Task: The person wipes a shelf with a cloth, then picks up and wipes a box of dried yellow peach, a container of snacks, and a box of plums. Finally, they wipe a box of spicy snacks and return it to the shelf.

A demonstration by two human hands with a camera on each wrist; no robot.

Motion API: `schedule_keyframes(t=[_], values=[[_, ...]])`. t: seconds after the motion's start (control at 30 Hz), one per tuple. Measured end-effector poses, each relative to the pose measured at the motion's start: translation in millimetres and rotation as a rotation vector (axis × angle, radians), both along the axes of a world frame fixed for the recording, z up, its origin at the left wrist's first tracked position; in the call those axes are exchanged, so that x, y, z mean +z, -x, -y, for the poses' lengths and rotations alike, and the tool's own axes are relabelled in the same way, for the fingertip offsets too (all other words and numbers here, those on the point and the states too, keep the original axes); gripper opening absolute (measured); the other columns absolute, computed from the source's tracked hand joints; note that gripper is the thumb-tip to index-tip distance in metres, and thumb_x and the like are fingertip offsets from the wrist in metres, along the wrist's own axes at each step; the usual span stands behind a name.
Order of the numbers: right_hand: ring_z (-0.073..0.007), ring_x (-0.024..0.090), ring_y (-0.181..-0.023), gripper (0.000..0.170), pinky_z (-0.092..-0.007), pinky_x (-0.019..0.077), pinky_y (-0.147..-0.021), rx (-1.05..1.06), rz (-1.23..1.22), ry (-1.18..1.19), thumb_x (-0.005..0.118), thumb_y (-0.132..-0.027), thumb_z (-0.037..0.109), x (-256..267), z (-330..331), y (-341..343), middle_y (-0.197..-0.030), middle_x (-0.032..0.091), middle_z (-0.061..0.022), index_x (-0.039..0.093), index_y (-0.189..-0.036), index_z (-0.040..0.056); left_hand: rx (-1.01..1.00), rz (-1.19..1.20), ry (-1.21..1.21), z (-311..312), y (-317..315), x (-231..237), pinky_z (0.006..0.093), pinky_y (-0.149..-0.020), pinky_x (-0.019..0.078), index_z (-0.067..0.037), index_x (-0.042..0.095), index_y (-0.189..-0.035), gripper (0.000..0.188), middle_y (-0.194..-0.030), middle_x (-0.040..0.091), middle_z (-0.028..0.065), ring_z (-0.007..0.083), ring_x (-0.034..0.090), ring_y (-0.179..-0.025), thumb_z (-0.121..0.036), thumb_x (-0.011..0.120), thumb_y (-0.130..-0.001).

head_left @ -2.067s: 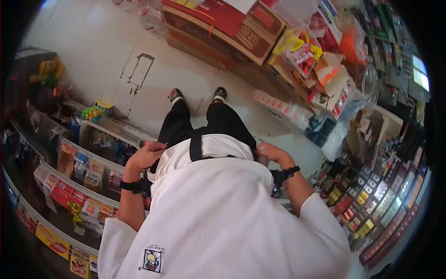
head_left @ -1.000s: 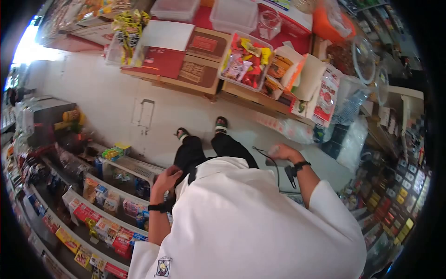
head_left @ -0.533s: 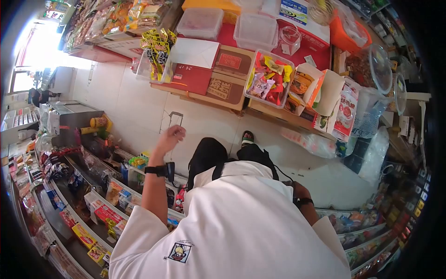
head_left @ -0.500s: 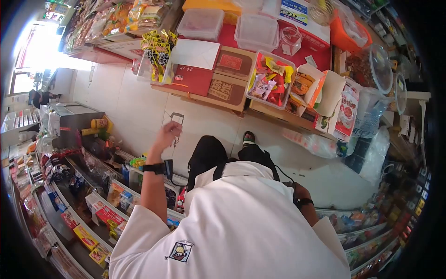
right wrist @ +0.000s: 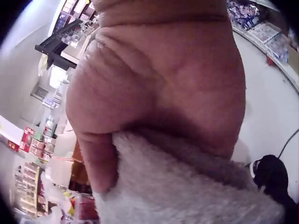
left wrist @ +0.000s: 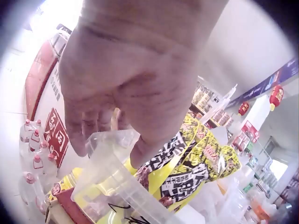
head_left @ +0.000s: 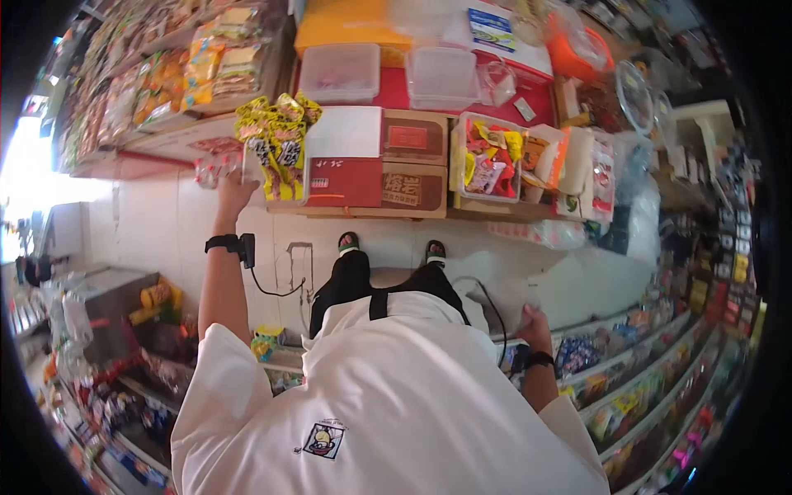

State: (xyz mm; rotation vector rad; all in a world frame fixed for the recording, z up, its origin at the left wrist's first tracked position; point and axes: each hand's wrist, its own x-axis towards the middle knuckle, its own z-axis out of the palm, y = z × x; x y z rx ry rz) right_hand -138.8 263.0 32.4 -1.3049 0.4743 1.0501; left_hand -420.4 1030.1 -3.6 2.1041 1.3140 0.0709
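My left hand (head_left: pixel 235 191) is stretched out to the clear plastic tub (left wrist: pixel 100 165) at the left end of the display. In the left wrist view its thumb and fingers grip the tub's rim from either side. Yellow and black snack packets (head_left: pixel 279 144) stand upright in the tub and stick out over its top. Low by my right side, my right hand (head_left: pixel 536 327) holds a grey fuzzy cloth (right wrist: pixel 182 186). The cloth is bunched under the palm and thumb in the right wrist view, and the fingertips are hidden.
Brown cartons (head_left: pixel 412 186) beside the tub bear a box of wrapped sweets (head_left: pixel 493 157) and lidded plastic boxes (head_left: pixel 338 73). Bottles (left wrist: pixel 35 140) stand on the floor past the tub. Packed shelves (head_left: pixel 635 388) run behind me; cables hang from both wrists.
My left hand has gone from my waist outward and forward to the tub and taken hold of its rim. My body has turned to face the cartons, with my right hand staying low at my side.
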Motion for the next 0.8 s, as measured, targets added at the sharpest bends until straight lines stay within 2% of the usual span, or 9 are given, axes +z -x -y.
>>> schedule_keyframes(t=[0.03, 0.1, 0.17, 0.2, 0.23, 0.3, 0.4, 0.53, 0.8], values=[[-0.0290, 0.056, -0.122, 0.054, -0.0453, 0.0404, -0.108, -0.092, 0.061, -0.003, 0.067, -0.089, 0.025, 7, -5, 15, -0.131, 0.061, -0.0126, 0.053, -0.133, -0.0004, -0.090, 0.053, 0.025, -15, 1, -20, 0.0436, -0.080, 0.0545, -0.004, 0.057, -0.127, 0.055, -0.098, 0.070, 0.0232, 0.0320, 0.070, -0.093, -0.025, 0.070, -0.078], [-0.0327, 0.051, -0.129, 0.059, -0.0513, 0.0358, -0.112, -0.331, 0.001, -0.191, 0.068, -0.087, 0.019, 15, -24, 38, -0.138, 0.056, -0.0120, 0.047, -0.140, 0.0043, 0.099, 0.281, 0.304, -11, -7, -28, 0.0345, -0.053, 0.0522, 0.001, 0.055, -0.126, 0.048, -0.078, 0.065, 0.0115, 0.0201, 0.064, -0.063, -0.014, 0.063, -0.082], [-0.0327, 0.046, -0.134, 0.063, -0.0519, 0.0318, -0.114, -0.314, 0.124, -0.427, 0.067, -0.088, 0.024, 20, -47, 55, -0.144, 0.051, -0.0128, 0.044, -0.143, 0.0050, 0.157, 0.255, 0.561, -14, -14, -25, 0.0350, -0.052, 0.0517, 0.002, 0.046, -0.133, 0.053, -0.084, 0.064, 0.0096, 0.0195, 0.063, -0.069, -0.009, 0.063, -0.084], [-0.0326, 0.044, -0.136, 0.065, -0.0521, 0.0300, -0.115, -0.361, 0.150, -0.473, 0.066, -0.088, 0.027, 30, -66, 63, -0.146, 0.049, -0.0132, 0.042, -0.145, 0.0050, 0.154, 0.272, 0.621, -12, -15, -14, 0.0407, -0.055, 0.0570, 0.002, 0.036, -0.139, 0.058, -0.104, 0.064, 0.0163, 0.0240, 0.066, -0.078, -0.005, 0.058, -0.086], [-0.0326, 0.042, -0.138, 0.067, -0.0523, 0.0281, -0.117, -0.399, 0.168, -0.522, 0.065, -0.089, 0.029, 43, -85, 72, -0.148, 0.047, -0.0135, 0.040, -0.146, 0.0050, 0.127, 0.274, 0.634, -9, -16, -2, 0.0407, -0.055, 0.0570, 0.002, 0.036, -0.139, 0.058, -0.104, 0.064, 0.0163, 0.0240, 0.066, -0.078, -0.005, 0.058, -0.086], [-0.0328, 0.041, -0.139, 0.067, -0.0522, 0.0272, -0.117, -0.400, 0.219, -0.543, 0.065, -0.090, 0.031, 59, -109, 85, -0.149, 0.045, -0.0138, 0.039, -0.147, 0.0047, 0.106, 0.350, 0.942, -1, -14, 16, 0.0545, -0.079, 0.0593, -0.024, 0.015, -0.157, 0.086, -0.131, 0.057, 0.0169, 0.0325, 0.067, -0.097, 0.008, 0.046, -0.084], [-0.0322, 0.040, -0.139, 0.064, -0.0509, 0.0274, -0.117, -0.397, 0.246, -0.581, 0.061, -0.094, 0.032, 72, -145, 90, -0.150, 0.044, -0.0140, 0.038, -0.147, 0.0038, 0.075, 0.377, 1.008, 21, -11, 33, 0.0616, -0.085, 0.0565, -0.025, 0.014, -0.158, 0.089, -0.144, 0.047, 0.0183, 0.0370, 0.061, -0.114, 0.011, 0.043, -0.081], [-0.0289, 0.042, -0.138, 0.053, -0.0468, 0.0319, -0.116, -0.351, 0.232, -0.621, 0.050, -0.103, 0.027, 72, -197, 73, -0.148, 0.046, -0.0133, 0.037, -0.146, 0.0010, 0.150, 0.460, 1.185, 61, 0, 55, 0.0633, -0.083, 0.0562, -0.025, 0.011, -0.158, 0.092, -0.149, 0.040, 0.0195, 0.0408, 0.052, -0.127, 0.011, 0.044, -0.080], [-0.0224, 0.053, -0.127, 0.053, -0.0409, 0.0398, -0.109, -0.134, 0.448, -0.549, 0.054, -0.102, 0.032, 101, -363, -4, -0.140, 0.054, -0.0095, 0.042, -0.144, 0.0019, 0.128, 0.710, 1.196, 138, 3, 143, 0.0607, -0.087, 0.0555, -0.018, 0.008, -0.159, 0.088, -0.153, 0.036, 0.0228, 0.0483, 0.050, -0.127, 0.003, 0.044, -0.082]])
